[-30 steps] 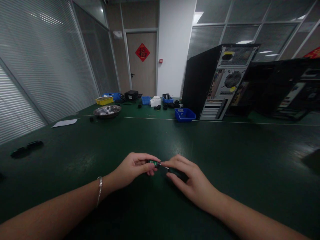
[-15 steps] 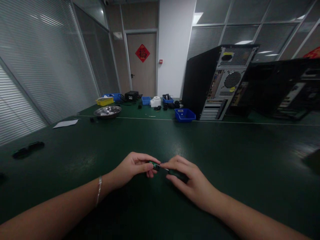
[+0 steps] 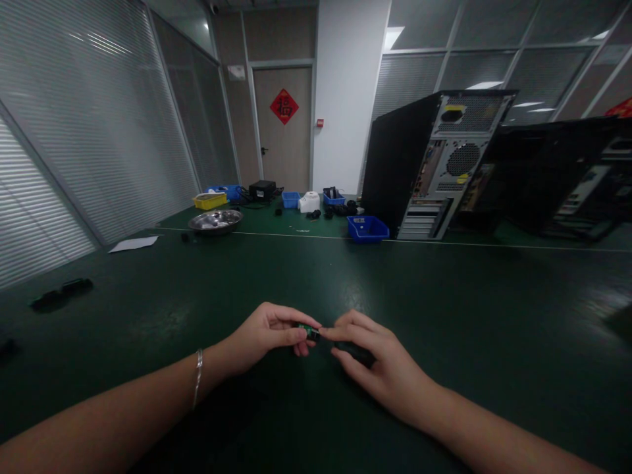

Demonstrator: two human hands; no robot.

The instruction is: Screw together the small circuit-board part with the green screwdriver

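Between the thumb and fingers of my left hand point(image 3: 264, 332) is a small green circuit board point(image 3: 310, 332) with a black part at its right end. My right hand point(image 3: 378, 352) curls around a dark-handled screwdriver point(image 3: 359, 353), its handle partly hidden by the palm and fingers. The right index fingertip touches or nearly touches the board's right end. I cannot clearly make out the screwdriver's thin tip.
Both hands are above a green tabletop point(image 3: 276, 270). Farther back are a metal bowl point(image 3: 216, 230), a blue bin point(image 3: 368, 238) and a white plastic part point(image 3: 309, 202). A black computer tower point(image 3: 402, 151) stands back right. Dark parts point(image 3: 62, 294) and paper point(image 3: 133, 244) lie left.
The view has shifted slightly, so everything sits a little lower and to the right. Both hands keep nearly the same pose; the metal shaft seen between them before is now hard to see.
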